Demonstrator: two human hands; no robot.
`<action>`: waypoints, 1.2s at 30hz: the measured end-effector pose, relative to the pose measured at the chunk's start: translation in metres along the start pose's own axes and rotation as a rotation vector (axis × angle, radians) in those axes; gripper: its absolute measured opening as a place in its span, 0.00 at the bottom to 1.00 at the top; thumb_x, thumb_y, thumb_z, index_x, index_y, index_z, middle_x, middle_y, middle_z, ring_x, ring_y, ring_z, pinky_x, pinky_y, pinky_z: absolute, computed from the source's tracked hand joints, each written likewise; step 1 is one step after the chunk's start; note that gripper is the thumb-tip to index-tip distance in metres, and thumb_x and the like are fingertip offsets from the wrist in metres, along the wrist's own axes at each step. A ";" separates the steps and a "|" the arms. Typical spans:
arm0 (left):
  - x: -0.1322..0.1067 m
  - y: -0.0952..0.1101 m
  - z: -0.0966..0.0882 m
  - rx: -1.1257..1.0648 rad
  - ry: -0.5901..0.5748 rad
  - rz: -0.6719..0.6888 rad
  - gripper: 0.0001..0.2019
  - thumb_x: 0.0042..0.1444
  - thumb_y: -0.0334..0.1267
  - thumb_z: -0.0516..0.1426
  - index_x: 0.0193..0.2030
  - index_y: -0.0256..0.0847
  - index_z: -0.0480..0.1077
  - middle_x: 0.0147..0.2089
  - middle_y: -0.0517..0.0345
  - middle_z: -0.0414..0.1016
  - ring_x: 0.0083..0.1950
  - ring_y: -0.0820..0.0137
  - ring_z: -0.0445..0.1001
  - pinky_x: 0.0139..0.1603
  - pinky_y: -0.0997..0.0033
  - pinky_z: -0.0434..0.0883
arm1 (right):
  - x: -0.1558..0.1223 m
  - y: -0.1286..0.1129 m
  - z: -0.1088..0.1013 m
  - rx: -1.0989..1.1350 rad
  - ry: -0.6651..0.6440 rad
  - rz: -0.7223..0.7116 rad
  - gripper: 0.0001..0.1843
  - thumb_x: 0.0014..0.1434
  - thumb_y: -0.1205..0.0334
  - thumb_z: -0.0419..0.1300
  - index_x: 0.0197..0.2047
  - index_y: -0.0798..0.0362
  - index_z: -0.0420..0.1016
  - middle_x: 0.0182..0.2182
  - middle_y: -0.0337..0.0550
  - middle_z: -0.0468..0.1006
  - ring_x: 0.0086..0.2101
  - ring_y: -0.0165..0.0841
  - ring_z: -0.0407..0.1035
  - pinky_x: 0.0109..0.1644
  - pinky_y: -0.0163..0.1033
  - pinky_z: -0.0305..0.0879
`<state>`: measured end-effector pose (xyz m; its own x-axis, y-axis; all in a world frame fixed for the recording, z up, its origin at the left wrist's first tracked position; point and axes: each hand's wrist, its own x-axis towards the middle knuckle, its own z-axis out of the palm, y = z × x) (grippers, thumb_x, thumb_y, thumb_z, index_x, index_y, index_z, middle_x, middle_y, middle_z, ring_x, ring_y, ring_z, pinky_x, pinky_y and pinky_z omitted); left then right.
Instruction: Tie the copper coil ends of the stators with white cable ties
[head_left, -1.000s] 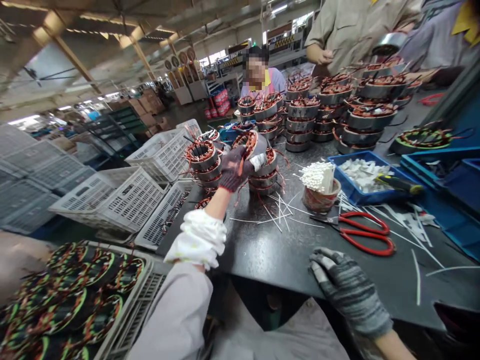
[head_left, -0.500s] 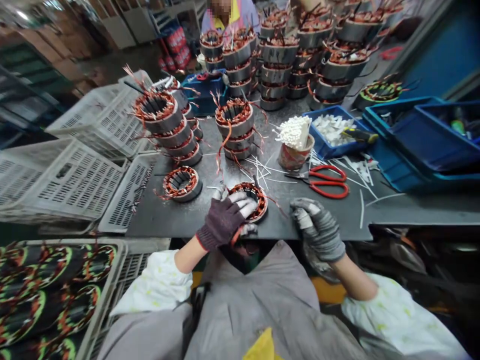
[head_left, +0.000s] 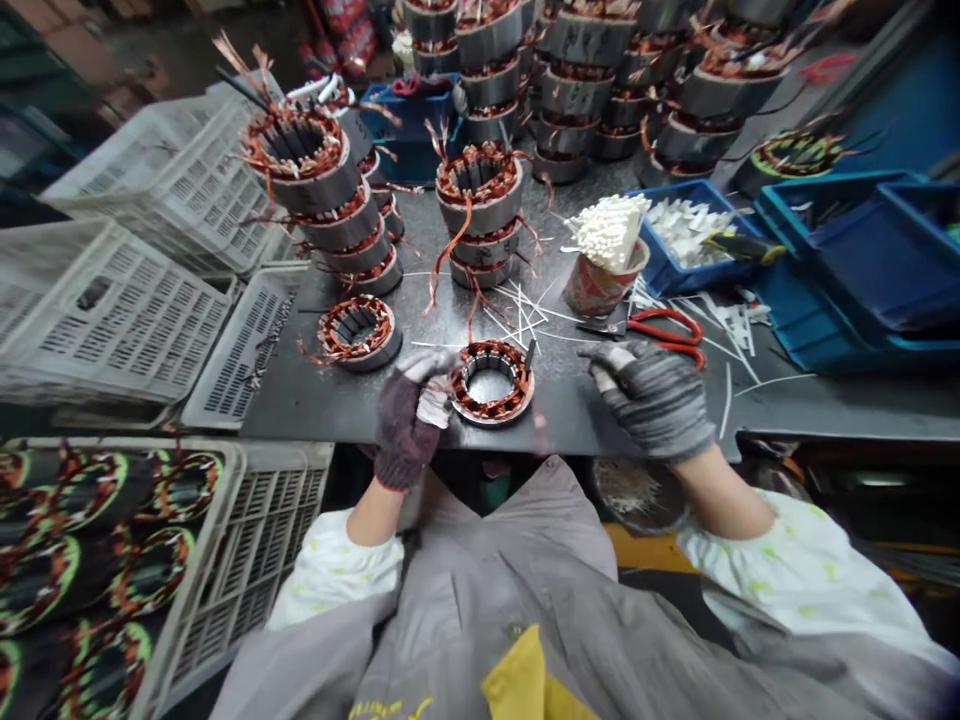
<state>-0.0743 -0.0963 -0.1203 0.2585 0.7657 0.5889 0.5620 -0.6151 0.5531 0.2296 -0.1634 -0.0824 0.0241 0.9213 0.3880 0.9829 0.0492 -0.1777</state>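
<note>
A motor stator with copper windings lies flat near the table's front edge, its round opening facing up. My left hand, in a dark purple glove with pale fingertips, is at the stator's left side, fingers closed. What it pinches, if anything, is hidden. Over the table to the right of the stator, my right hand wears a grey striped glove and has its fingers curled together. Whatever is between those fingers is too small to make out. Red-handled scissors lie just beyond my right hand.
Another stator lies to the left. Stator stacks stand behind. White strips lie scattered by a cup of white sticks. Blue bins stand right; plastic crates line the left. A bowl sits below the table edge.
My left hand has moved off the top of the stator to its left side, uncovering the ring. My right hand stays to the right with curled fingers. The camera view has shifted downward.
</note>
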 end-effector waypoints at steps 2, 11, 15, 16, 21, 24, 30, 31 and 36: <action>-0.017 0.011 -0.013 0.079 -0.029 0.059 0.19 0.72 0.45 0.46 0.53 0.41 0.75 0.47 0.50 0.82 0.51 0.62 0.80 0.59 0.54 0.74 | -0.002 -0.014 -0.003 0.116 0.044 -0.187 0.19 0.70 0.57 0.51 0.53 0.52 0.81 0.44 0.52 0.82 0.44 0.44 0.72 0.50 0.47 0.64; 0.001 0.048 -0.022 0.236 -0.316 0.506 0.18 0.68 0.39 0.57 0.63 0.44 0.70 0.59 0.51 0.80 0.68 0.61 0.70 0.73 0.50 0.62 | 0.043 -0.061 0.002 0.349 -0.337 -0.621 0.18 0.69 0.52 0.56 0.49 0.51 0.83 0.45 0.50 0.82 0.41 0.41 0.70 0.47 0.46 0.62; 0.022 0.019 -0.018 0.159 -0.407 0.473 0.18 0.70 0.44 0.54 0.63 0.45 0.71 0.60 0.51 0.79 0.68 0.59 0.70 0.68 0.49 0.66 | 0.030 -0.064 0.006 0.388 -0.203 -0.608 0.16 0.70 0.56 0.56 0.50 0.49 0.84 0.43 0.49 0.82 0.42 0.42 0.70 0.48 0.47 0.63; 0.022 0.017 -0.017 0.156 -0.417 0.482 0.17 0.70 0.44 0.54 0.62 0.46 0.72 0.59 0.53 0.80 0.67 0.59 0.71 0.67 0.50 0.66 | 0.026 -0.064 0.008 0.390 -0.163 -0.595 0.16 0.70 0.56 0.56 0.49 0.49 0.84 0.43 0.49 0.83 0.42 0.42 0.71 0.48 0.48 0.64; 0.005 0.032 -0.011 0.278 -0.286 0.482 0.16 0.68 0.36 0.56 0.60 0.44 0.73 0.58 0.51 0.80 0.63 0.57 0.73 0.66 0.48 0.65 | 0.027 -0.021 0.025 0.542 0.084 -0.259 0.13 0.68 0.52 0.59 0.41 0.49 0.83 0.44 0.45 0.83 0.44 0.40 0.74 0.53 0.49 0.68; -0.003 0.046 -0.006 0.372 -0.211 0.479 0.15 0.66 0.35 0.57 0.59 0.44 0.73 0.56 0.51 0.81 0.62 0.54 0.74 0.68 0.44 0.63 | 0.053 0.028 0.032 0.590 0.388 0.215 0.13 0.67 0.56 0.58 0.36 0.51 0.81 0.35 0.45 0.82 0.39 0.39 0.75 0.50 0.49 0.71; 0.003 0.050 0.002 0.351 -0.236 0.522 0.14 0.67 0.35 0.54 0.58 0.39 0.72 0.55 0.47 0.81 0.64 0.53 0.73 0.71 0.38 0.60 | 0.104 0.059 0.040 0.719 0.479 0.287 0.08 0.56 0.57 0.66 0.38 0.50 0.81 0.39 0.45 0.83 0.42 0.39 0.76 0.55 0.51 0.72; 0.004 0.049 0.002 0.334 -0.259 0.528 0.15 0.68 0.34 0.53 0.58 0.39 0.71 0.54 0.48 0.81 0.63 0.54 0.74 0.71 0.40 0.61 | 0.108 0.058 0.040 0.796 0.501 0.300 0.08 0.57 0.56 0.65 0.37 0.50 0.80 0.37 0.44 0.82 0.40 0.38 0.76 0.52 0.49 0.74; 0.005 0.046 0.005 0.299 -0.203 0.499 0.12 0.67 0.34 0.55 0.55 0.40 0.71 0.50 0.50 0.82 0.56 0.59 0.77 0.68 0.47 0.66 | 0.117 0.068 0.035 1.199 0.594 0.418 0.15 0.61 0.45 0.62 0.36 0.49 0.71 0.27 0.36 0.76 0.24 0.30 0.71 0.26 0.36 0.71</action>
<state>-0.0433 -0.1196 -0.0946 0.6749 0.4379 0.5939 0.5234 -0.8514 0.0330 0.2930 -0.0387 -0.0806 0.6413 0.6656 0.3818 0.1390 0.3885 -0.9109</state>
